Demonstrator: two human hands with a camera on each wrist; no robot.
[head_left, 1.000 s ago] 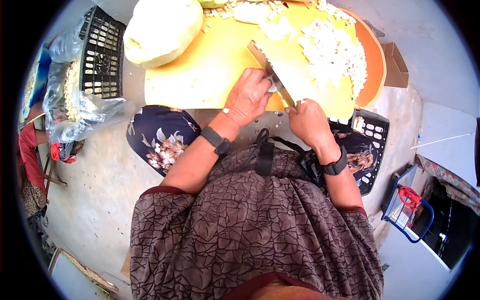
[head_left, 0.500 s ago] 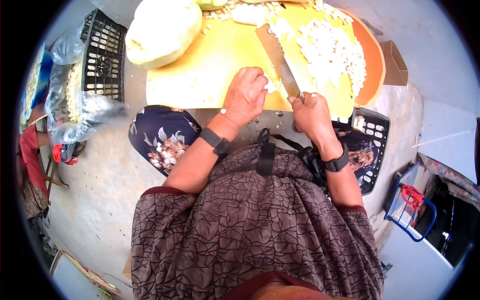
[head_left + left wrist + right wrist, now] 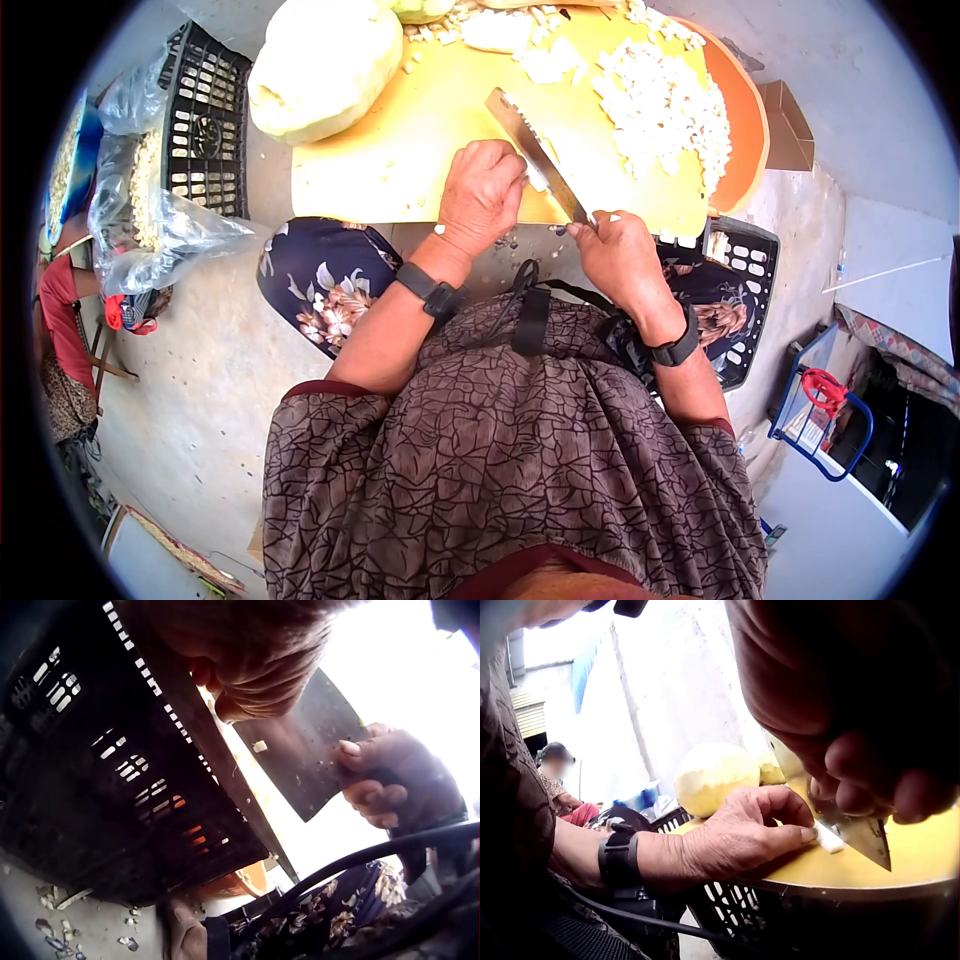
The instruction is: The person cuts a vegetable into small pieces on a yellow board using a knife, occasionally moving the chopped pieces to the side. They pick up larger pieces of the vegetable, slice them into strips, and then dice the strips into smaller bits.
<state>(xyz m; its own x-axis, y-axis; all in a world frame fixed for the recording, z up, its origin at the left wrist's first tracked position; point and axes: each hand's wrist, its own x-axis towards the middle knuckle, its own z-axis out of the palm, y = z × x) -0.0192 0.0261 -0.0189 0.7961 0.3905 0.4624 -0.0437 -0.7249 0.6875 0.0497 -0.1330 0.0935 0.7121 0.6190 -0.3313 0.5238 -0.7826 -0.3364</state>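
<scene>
Left hand [image 3: 482, 192] over the near edge of the yellow board [image 3: 440, 120], roughly mid-length; fingers bent, grip narrow, thumb and index finger pinching a white piece [image 3: 830, 840]. Piece sits at the very fingertips, projecting past them toward the right, low against the board and just beside the knife [image 3: 540, 150]; whether blade touches it, cannot tell. Right hand [image 3: 622, 258] at the near edge, farther right, holding the knife by its near end, thumb against the broad blade, other fingers curled; handle hidden by the hand. Blade slants from this grip toward the far left, notched along one edge, a pale crumb [image 3: 259, 746] stuck to its face. Large pale gourd [image 3: 325, 70] on the left part of the board, well apart from both hands. Heap of chopped white bits [image 3: 665, 110] along the right edge, an orange basin [image 3: 745, 120] showing beyond that edge. Thicker white chunk [image 3: 497, 30] toward the far edge, loose bits around it. Black crate [image 3: 82, 772] below the board's near edge.
</scene>
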